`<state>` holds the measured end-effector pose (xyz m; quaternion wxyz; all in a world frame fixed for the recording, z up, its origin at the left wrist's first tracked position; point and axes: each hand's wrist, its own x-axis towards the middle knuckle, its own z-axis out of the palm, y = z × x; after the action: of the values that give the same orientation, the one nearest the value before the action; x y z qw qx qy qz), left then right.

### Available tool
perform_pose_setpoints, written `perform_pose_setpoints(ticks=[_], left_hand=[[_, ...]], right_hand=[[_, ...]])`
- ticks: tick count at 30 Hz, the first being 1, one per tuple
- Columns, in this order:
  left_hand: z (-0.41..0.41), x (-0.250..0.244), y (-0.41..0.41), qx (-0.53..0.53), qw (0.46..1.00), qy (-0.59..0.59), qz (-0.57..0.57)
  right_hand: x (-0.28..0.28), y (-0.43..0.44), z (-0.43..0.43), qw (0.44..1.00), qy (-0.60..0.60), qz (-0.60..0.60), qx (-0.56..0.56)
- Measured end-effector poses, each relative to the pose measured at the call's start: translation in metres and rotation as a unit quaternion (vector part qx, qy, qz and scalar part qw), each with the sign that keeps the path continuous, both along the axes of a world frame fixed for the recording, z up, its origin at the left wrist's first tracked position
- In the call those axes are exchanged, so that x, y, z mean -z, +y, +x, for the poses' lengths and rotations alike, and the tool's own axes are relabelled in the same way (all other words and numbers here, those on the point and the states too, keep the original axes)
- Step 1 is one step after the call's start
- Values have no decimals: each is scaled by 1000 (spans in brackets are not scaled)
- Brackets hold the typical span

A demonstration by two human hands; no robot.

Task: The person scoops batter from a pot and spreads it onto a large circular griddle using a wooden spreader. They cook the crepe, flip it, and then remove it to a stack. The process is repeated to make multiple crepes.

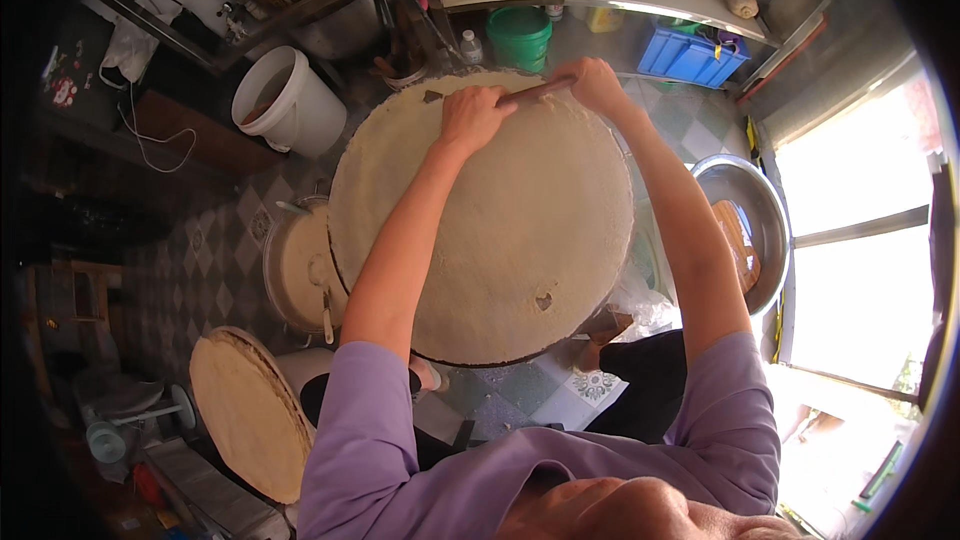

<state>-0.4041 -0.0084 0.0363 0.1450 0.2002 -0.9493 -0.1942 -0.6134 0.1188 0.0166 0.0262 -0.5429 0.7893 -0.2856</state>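
Observation:
Both of my hands grip a narrow brown scraper (536, 92) near the far edge of a large round griddle. My left hand (472, 116) closes around its left end, and my right hand (592, 86) around its right end. Beneath them a thin pale layer of batter (495, 225) covers nearly the whole griddle. It has a small hole (544, 301) near the front right and a dark gap (433, 96) at the far left. Dark griddle rim (480, 364) shows along the near side. The scraper's lower edge is hard to make out.
Left of the griddle stands a pot of batter (296, 270) with a ladle (327, 315). A stack of large flatbreads (247, 412) is at lower left. Further off are a white bucket (296, 109), green tub (519, 37) and blue crate (691, 55). A metal basin (772, 240) sits at right.

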Motion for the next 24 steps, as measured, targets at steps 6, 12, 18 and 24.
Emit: perform_pose_setpoints(ticks=[6,12,18,24], left_hand=[[2,12,71,20,1000,-1,-6],[31,15,132,50,996,70,-37],[72,26,175,95,989,108,-26],[114,34,204,120,982,143,-34]], right_hand=[[23,85,12,997,-16,-65,38],[22,168,74,989,-23,-125,77],[22,226,145,975,10,-187,118],[25,259,196,970,25,-191,146]])
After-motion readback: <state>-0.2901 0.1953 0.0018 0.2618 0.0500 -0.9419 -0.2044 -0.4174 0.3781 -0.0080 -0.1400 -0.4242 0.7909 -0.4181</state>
